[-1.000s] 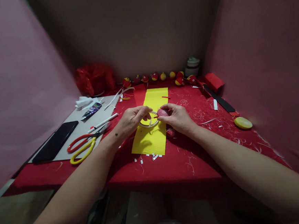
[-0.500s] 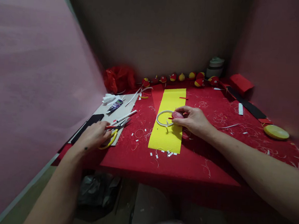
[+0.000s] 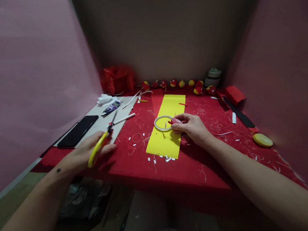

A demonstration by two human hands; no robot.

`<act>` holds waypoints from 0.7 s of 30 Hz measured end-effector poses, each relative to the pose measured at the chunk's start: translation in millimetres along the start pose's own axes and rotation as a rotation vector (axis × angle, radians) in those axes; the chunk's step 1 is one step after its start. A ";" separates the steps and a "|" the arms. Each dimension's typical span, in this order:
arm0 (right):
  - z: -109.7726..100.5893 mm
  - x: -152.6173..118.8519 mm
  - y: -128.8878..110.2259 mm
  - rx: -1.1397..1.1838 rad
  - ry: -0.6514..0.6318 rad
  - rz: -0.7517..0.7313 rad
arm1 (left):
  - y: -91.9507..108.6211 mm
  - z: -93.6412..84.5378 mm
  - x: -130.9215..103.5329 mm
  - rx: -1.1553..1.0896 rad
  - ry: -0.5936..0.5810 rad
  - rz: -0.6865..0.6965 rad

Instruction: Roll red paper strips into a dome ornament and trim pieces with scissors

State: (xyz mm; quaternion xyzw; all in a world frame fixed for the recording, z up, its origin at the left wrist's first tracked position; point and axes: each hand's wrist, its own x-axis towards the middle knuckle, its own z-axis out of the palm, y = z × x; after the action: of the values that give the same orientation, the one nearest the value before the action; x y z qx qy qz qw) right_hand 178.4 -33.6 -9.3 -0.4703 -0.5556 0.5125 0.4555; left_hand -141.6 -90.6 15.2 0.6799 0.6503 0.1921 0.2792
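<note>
My left hand (image 3: pixel 92 152) grips scissors (image 3: pixel 98 149) with a yellow handle. Their dark blades point up and away from me. Over the yellow corrugated sheet (image 3: pixel 165 145), my right hand (image 3: pixel 191 127) pinches a small pinkish-red rounded piece (image 3: pixel 176 121) between thumb and fingers. A thin white ring (image 3: pixel 155 125), like a nearly used-up tape roll, is at the same fingertips; whether they hold it too I cannot tell. A small red strip sticks out beside the piece. Next to the scissors lies a white stick-like tube (image 3: pixel 125 119) on a grey board (image 3: pixel 102 124).
A black phone (image 3: pixel 78 131) and a purple glue tube (image 3: pixel 111 108) rest on the board. Several red and yellow bird-like balls (image 3: pixel 173 83) line the back. A red plastic bag (image 3: pixel 116 80) is back left; a yellow disc (image 3: pixel 262 140) lies right. Paper scraps litter the red cloth (image 3: pixel 131 167).
The left hand has lifted the scissors off the board and turned them upright, closer to me. The right hand keeps its pinch near the ring. The whole view has shifted slightly.
</note>
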 end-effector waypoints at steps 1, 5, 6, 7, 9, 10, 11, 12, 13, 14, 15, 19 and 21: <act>0.5 0.2 0.3 0.013 -0.003 0.008 | 11.9 9.4 -8.9 -0.088 -0.121 0.013; 1.6 1.3 2.6 0.098 -0.017 0.033 | 62.9 47.3 -32.5 -0.415 -0.495 0.015; 1.4 1.8 3.3 0.128 -0.021 0.038 | 72.8 53.5 -32.6 -0.431 -0.548 0.041; 1.0 2.4 4.0 0.159 -0.030 0.043 | 80.8 57.9 -30.3 -0.427 -0.604 0.051; -0.3 3.6 5.3 0.208 -0.057 0.053 | 91.4 61.7 -20.6 -0.391 -0.657 0.032; -1.1 4.1 5.9 0.223 -0.070 0.058 | 94.7 62.0 -14.7 -0.372 -0.664 0.027; -1.7 4.7 6.4 0.232 -0.083 0.064 | 97.0 61.7 -8.9 -0.354 -0.672 0.027; -2.4 5.1 6.9 0.237 -0.092 0.072 | 98.8 61.2 -3.8 -0.337 -0.680 0.032; -2.8 5.4 7.5 0.242 -0.092 0.081 | 100.3 60.7 0.2 -0.317 -0.683 0.034; -3.2 5.7 8.0 0.245 -0.093 0.091 | 101.7 60.3 3.1 -0.298 -0.682 0.032; -3.4 5.8 8.5 0.249 -0.098 0.099 | 103.0 60.0 5.0 -0.283 -0.675 0.027; -3.2 5.1 9.1 0.268 -0.113 0.131 | 108.3 59.7 7.6 -0.267 -0.651 0.025; -3.0 4.7 8.9 0.275 -0.109 0.150 | 110.3 59.9 8.7 -0.270 -0.655 0.042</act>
State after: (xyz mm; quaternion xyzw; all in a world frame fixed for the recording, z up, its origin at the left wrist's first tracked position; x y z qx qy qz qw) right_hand 181.2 -28.2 -17.9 -0.4154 -0.4674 0.6410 0.4451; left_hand -17.8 -89.6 37.6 0.6757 0.4807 0.0537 0.5563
